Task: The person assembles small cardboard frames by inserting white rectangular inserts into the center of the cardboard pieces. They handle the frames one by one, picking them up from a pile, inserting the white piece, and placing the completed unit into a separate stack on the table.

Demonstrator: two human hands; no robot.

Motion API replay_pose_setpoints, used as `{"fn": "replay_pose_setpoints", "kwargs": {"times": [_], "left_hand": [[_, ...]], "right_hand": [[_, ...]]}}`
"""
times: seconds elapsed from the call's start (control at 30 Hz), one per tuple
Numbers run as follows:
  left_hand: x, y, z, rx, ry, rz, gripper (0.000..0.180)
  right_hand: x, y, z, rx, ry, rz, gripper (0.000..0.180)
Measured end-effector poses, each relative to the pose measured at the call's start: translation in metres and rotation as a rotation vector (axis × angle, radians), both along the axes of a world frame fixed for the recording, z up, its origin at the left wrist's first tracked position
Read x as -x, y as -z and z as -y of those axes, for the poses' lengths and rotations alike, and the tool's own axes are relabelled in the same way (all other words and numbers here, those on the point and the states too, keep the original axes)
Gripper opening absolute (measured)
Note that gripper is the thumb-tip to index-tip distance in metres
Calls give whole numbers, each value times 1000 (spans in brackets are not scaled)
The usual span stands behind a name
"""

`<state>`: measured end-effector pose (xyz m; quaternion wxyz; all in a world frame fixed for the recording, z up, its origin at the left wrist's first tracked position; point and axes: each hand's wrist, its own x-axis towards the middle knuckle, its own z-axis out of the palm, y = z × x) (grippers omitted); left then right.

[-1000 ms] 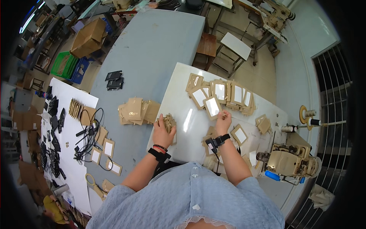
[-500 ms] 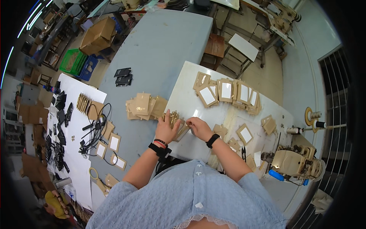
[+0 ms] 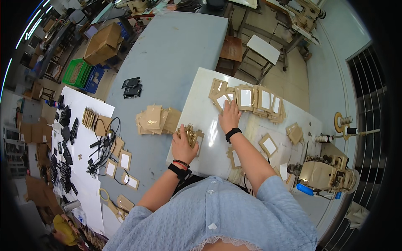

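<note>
Frames (image 3: 190,134) stand in a stack, gripped by the left hand (image 3: 182,145). The right hand (image 3: 230,116) lies flat with open fingers (image 3: 226,104) on a frame (image 3: 220,100) in the row (image 3: 255,99).

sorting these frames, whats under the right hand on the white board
The right hand lies flat on a tan cardboard frame at the left end of the frame row. The part beneath the palm is covered.

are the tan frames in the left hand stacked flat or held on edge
On edge: the left hand grips a bunch of tan frames standing upright on the white board, their edges fanned upward.
</note>
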<state>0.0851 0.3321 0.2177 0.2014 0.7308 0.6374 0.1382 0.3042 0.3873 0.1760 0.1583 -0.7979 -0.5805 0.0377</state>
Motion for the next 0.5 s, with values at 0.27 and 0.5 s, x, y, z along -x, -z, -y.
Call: {"fn": "replay_pose_setpoints", "kwargs": {"times": [0.27,0.5], "left_hand": [[-1,2,-3,31,-40,-47,103],[7,2,-4,112,-5,129,108]], "right_hand": [[17,-25,41,125,-47,-881,79],[72,25,115,363,-78,-1236,80]]}}
